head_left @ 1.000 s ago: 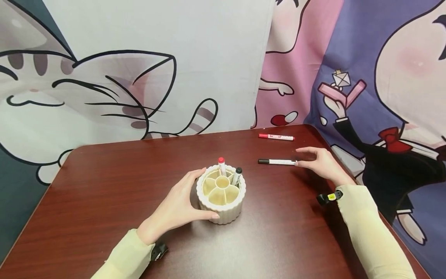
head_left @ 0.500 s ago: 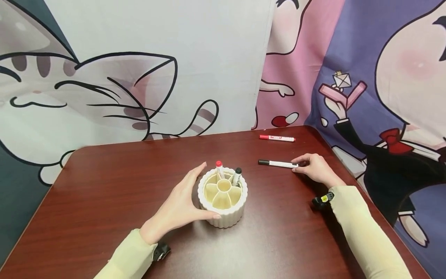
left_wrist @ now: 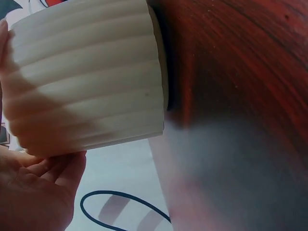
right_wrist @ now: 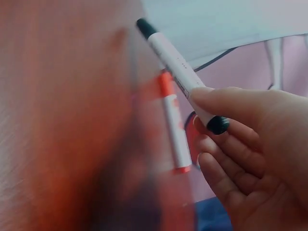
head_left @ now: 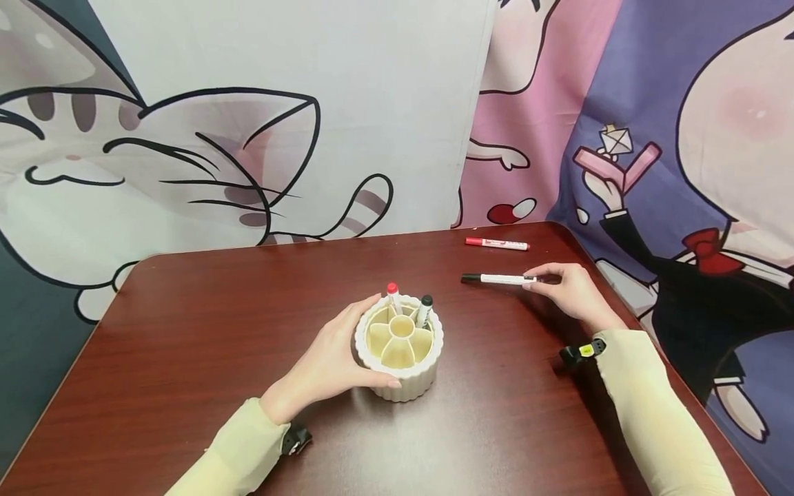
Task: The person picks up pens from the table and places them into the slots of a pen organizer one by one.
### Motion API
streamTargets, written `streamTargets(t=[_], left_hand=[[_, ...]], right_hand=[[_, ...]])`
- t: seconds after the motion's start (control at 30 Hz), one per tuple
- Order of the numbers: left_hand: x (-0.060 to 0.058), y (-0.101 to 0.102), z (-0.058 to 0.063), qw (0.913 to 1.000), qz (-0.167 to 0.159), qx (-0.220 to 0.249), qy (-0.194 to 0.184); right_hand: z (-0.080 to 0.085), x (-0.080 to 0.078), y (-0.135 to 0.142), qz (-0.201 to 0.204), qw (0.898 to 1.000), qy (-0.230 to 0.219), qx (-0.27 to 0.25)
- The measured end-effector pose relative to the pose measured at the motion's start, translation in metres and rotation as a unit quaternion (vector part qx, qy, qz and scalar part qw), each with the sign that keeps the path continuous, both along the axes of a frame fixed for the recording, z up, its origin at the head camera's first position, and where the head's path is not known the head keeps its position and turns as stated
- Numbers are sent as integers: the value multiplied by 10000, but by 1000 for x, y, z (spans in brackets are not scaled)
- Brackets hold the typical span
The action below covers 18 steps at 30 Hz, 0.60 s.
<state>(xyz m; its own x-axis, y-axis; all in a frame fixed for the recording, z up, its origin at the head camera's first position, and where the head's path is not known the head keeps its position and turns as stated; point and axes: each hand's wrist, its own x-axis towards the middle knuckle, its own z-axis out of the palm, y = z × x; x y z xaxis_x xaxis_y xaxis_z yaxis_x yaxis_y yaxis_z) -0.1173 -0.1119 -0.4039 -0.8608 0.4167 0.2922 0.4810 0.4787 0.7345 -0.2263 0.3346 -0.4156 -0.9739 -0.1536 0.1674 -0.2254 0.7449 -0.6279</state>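
Observation:
My right hand (head_left: 572, 293) pinches a white marker with a black cap (head_left: 498, 279) near its tail end, thumb on one side and fingertips on the other. In the right wrist view the marker (right_wrist: 174, 67) is held at a slant, its black cap away from the palm. My left hand (head_left: 331, 359) grips a round cream pen holder (head_left: 404, 390) with a scalloped rim, thumb at the front and fingers behind its left side. Ribbed walls of the pen holder (left_wrist: 86, 77) fill much of the left wrist view. A red-capped marker (head_left: 393, 296) and a black-capped marker (head_left: 424, 311) stand in its rear compartments.
Another red marker (head_left: 497, 244) lies near the back edge of the dark wooden table (head_left: 205, 331), beyond my right hand. A cartoon-printed cloth (head_left: 397, 110) hangs behind the table and along its right side.
The right hand has closed its fingertips on the black-capped marker and lifted it off the table. The left hand stays at the pen holder, its fingers now closer round the side.

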Motion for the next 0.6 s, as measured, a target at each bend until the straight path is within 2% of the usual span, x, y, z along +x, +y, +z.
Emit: streamTargets(t=[0.4, 0.6], left_hand=[[1, 1, -1, 9998, 155, 17, 136], [1, 2, -2, 9996, 257, -17, 135]], right_hand=[[54, 15, -26, -301, 9939, 488, -938], [83, 28, -44, -247, 9882, 789, -1291]])
